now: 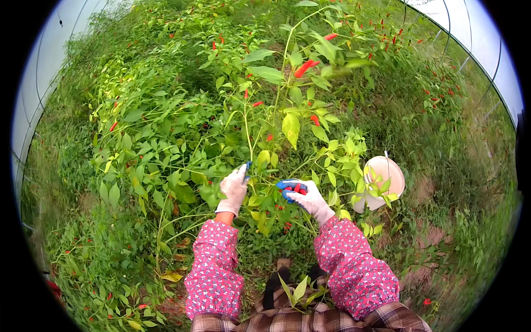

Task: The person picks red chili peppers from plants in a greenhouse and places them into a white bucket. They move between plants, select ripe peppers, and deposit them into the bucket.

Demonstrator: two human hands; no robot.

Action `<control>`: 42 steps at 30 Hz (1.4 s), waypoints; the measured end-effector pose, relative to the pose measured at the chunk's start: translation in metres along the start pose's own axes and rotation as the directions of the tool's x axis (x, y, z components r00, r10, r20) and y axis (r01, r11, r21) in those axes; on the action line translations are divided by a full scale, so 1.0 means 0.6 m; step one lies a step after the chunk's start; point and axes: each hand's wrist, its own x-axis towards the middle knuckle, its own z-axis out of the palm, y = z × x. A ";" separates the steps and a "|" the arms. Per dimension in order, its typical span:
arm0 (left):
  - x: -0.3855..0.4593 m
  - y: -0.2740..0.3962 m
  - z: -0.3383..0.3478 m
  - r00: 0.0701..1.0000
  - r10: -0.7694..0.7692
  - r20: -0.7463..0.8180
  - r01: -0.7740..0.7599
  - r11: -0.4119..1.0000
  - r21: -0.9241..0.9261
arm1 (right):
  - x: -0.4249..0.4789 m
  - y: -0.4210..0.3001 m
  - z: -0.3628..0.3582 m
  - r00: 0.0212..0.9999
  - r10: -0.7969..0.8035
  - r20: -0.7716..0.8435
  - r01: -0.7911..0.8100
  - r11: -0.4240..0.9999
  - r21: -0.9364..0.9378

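My left hand (234,186), in a white glove with blue fingertips, reaches into the pepper plant at the centre; its fingertips are at a green stem (249,137), and leaves hide whether they grip it. My right hand (305,197), gloved alike, is curled around several picked red chili peppers (297,190). More red chilies (306,69) hang on the tall branch above both hands. A yellowing leaf (291,129) hangs from that branch.
A white bucket (390,170) stands on the weedy ground to the right, partly behind leaves. Dense pepper plants (153,108) spread left and ahead. Curved plastic greenhouse walls (468,29) rise at both sides. A leafy sprig touches my plaid garment (323,317).
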 end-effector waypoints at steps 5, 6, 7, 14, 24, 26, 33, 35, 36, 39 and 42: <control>0.021 0.030 -0.026 0.977 -0.102 -0.190 0.129 0.982 0.136 | -0.030 0.020 0.003 0.990 -0.056 -0.131 0.060 0.998 0.028; 0.019 0.030 -0.030 0.977 -0.135 -0.168 0.161 0.976 0.148 | -0.034 0.020 0.005 0.987 0.026 -0.156 -0.016 0.998 0.066; 0.018 0.030 -0.032 0.974 -0.170 -0.147 0.193 0.968 0.161 | -0.036 0.020 0.009 0.988 0.050 -0.145 -0.043 0.998 0.050; -0.029 -0.027 -0.046 0.896 -0.239 -0.375 0.101 0.931 -0.351 | -0.039 0.037 0.018 0.989 0.033 -0.142 -0.043 0.996 -0.073; -0.334 -0.084 -0.130 0.920 -0.079 0.385 0.041 0.994 0.105 | -0.035 0.035 -0.010 0.960 0.103 -0.261 -0.134 0.986 -0.104; -0.426 -0.143 -0.107 0.840 -0.054 0.540 0.035 0.998 0.046 | -0.036 0.053 -0.015 0.959 0.075 -0.272 -0.087 0.996 -0.033; -0.121 0.043 -0.159 0.837 -0.464 0.290 0.471 0.341 -0.814 | -0.037 0.064 -0.007 0.964 0.075 -0.256 -0.084 0.996 -0.025; -0.042 0.075 -0.104 0.942 -0.332 0.056 0.186 0.374 -0.908 | -0.039 0.060 -0.002 0.967 0.051 -0.248 -0.068 0.996 -0.059; -0.011 0.080 -0.065 0.955 -0.290 0.067 0.193 0.430 -0.882 | -0.042 0.051 0.000 0.967 0.056 -0.248 -0.075 0.995 -0.067; 0.010 0.072 0.008 0.955 -0.232 0.186 0.288 0.557 -0.779 | -0.035 0.056 0.011 0.972 0.052 -0.229 -0.065 0.997 -0.052; -0.012 0.095 0.040 0.989 -0.136 -0.049 0.057 0.675 -0.736 | -0.029 0.030 0.008 0.936 0.043 -0.350 -0.024 0.998 0.057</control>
